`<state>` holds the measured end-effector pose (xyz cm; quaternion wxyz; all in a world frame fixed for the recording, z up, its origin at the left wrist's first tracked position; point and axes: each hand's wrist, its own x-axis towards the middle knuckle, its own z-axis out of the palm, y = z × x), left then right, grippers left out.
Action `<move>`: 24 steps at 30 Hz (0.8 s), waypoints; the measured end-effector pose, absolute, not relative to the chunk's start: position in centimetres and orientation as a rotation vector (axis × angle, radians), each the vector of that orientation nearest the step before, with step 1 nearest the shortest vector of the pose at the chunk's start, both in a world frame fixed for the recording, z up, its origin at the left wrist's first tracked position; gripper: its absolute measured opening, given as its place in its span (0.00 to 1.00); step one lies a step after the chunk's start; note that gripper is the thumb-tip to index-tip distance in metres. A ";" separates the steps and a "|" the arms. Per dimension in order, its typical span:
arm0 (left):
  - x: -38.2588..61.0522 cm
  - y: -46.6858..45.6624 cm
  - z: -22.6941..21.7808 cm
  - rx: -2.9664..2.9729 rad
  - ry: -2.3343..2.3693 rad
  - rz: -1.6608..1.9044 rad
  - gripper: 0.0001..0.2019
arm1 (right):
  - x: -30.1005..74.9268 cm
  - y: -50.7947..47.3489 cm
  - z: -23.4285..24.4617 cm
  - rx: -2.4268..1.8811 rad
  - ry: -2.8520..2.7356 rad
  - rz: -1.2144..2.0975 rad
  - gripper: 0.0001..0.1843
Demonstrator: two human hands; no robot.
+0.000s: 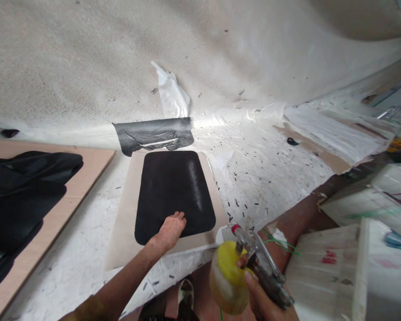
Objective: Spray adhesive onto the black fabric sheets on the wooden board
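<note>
The left hand (169,232) rests palm-down on the near edge of the black panel (173,187). Its fingers lie close together on the panel surface and grip nothing.

The black panel is a flat rectangle with rounded corners. It lies on a beige sheet (122,232), which lies on the white, spattered bench (263,169). The panel surface shows a fine speckled sheen toward its right side.

The right hand (265,301) is closed around the handle of a spray gun (262,263), with the fingers wrapped about the metal body. The yellow cup (225,278) of the spray gun sits to the left of the hand. The spray gun is held at the near edge of the bench, just beside the right corner of the beige sheet and apart from the panel.

A dark creased strip (153,133) lies behind the panel, touching the far edge of the beige sheet. A black cloth (23,187) lies on a wooden board (90,167) to the left. White blocks (324,267) stand to the right of the spray gun.
</note>
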<state>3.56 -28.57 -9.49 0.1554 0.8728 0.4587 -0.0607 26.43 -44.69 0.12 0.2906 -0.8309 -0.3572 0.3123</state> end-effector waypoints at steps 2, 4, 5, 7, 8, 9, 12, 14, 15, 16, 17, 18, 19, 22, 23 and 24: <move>3.7 -28.5 -9.6 2.558 1.241 -0.227 0.15 | 25.5 -44.2 1.1 -2.262 -0.986 0.805 0.27; 3.8 -28.5 -9.8 2.613 1.199 -0.264 0.17 | 24.6 -43.7 2.0 -2.266 -1.006 0.811 0.30; 3.9 -28.6 -9.9 2.637 1.184 -0.279 0.18 | 24.2 -43.3 2.4 -2.235 -1.005 0.825 0.30; 4.0 -28.5 -10.2 2.669 1.161 -0.301 0.20 | 23.8 -42.7 2.6 -2.139 -0.976 0.898 0.31; 4.1 -28.4 -10.3 2.671 1.151 -0.301 0.20 | 23.8 -42.5 2.6 -2.072 -0.968 0.953 0.32; 4.1 -28.3 -10.4 2.656 1.147 -0.289 0.20 | 23.8 -42.2 2.5 -2.010 -0.962 1.008 0.33; 3.9 -27.0 -10.4 2.382 1.211 -0.109 0.14 | 23.7 -41.6 2.4 -1.940 -0.975 1.089 0.34; 3.4 -25.5 -10.2 2.085 1.250 0.016 0.09 | 23.5 -41.2 2.5 -1.948 -0.961 1.034 0.29; 3.1 -24.6 -10.1 1.962 1.247 0.048 0.07 | 23.3 -40.9 2.7 -1.917 -0.937 0.998 0.24; 2.7 -23.7 -10.1 1.871 1.229 0.059 0.05 | 23.1 -40.6 2.7 -1.853 -0.915 0.973 0.20; 2.2 -22.8 -10.1 1.808 1.201 0.056 0.04 | 22.8 -40.2 2.8 -1.778 -0.894 0.961 0.17; 1.8 -21.9 -10.2 1.762 1.166 0.051 0.03 | 22.6 -39.9 2.8 -1.711 -0.880 0.949 0.16; 1.4 -21.1 -10.3 1.705 1.130 0.053 0.03 | 22.3 -39.5 2.6 -1.662 -0.878 0.936 0.16; 0.7 -19.5 -10.9 1.532 1.025 0.058 0.05 | 21.5 -38.4 1.8 -1.600 -0.928 0.921 0.19; 0.6 -19.3 -11.1 1.489 1.002 0.058 0.05 | 21.1 -38.1 1.5 -1.582 -0.944 0.925 0.19; 0.6 -19.1 -11.2 1.454 0.984 0.057 0.06 | 20.8 -37.9 1.1 -1.572 -0.958 0.937 0.19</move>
